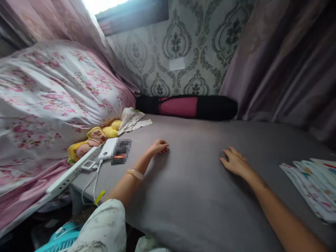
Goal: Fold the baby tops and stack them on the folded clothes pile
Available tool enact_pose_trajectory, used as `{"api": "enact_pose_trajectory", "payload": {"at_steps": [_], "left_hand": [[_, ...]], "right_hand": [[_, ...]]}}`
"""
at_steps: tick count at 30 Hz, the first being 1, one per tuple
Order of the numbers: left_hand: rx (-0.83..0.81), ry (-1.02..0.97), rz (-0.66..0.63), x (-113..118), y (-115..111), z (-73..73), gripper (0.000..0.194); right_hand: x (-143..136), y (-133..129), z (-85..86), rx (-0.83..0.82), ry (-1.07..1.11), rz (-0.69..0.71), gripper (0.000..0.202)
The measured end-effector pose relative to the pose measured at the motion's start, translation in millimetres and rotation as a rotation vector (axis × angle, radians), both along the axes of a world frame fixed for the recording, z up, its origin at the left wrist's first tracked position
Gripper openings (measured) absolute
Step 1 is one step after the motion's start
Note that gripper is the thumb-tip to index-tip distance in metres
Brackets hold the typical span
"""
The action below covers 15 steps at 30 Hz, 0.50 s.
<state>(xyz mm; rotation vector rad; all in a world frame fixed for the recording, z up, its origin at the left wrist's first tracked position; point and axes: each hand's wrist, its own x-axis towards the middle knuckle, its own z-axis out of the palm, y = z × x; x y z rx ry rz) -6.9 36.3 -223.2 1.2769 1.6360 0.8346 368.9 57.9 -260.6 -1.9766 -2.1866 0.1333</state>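
My left hand (159, 147) hovers over or rests on the grey-covered surface (194, 199), its fingers curled in and nothing visible in them. A pale bangle (135, 174) circles that wrist. Farther right, my right hand (235, 162) is low over the same grey cover with its fingers apart, holding nothing. To the left of my left hand lie a blurred-out dark item (121, 151) and a white power bank (108, 148) with a cable. Beyond my right hand, at the right edge, is a stack of folded printed cloths (312, 187).
A white power strip (70, 171) runs along the left side beside yellow plush toys (84, 148). A small patterned cloth (133, 121) lies behind them. A black and pink long bag (181, 106) lies against the wall. A turquoise fan (61, 238) stands below the near edge.
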Motion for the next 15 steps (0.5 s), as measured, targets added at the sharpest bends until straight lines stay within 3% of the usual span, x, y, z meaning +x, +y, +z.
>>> {"api": "enact_pose_trajectory", "payload": {"at_steps": [2,9,15], "left_hand": [[0.028,0.011,0.052,-19,1,3.8,0.011],[0.104,0.181,0.315,-96,13,10.8,0.005],[0.143,0.389,0.567,-173,24,18.3,0.013]], "right_hand": [[-28,-1,-1.4,-0.082,-0.016,0.077,0.053],[-106,-6,-3.3,-0.051,0.034,0.280,0.051],[-141,0,-10.8,-0.043,0.085,0.280,0.056]]}}
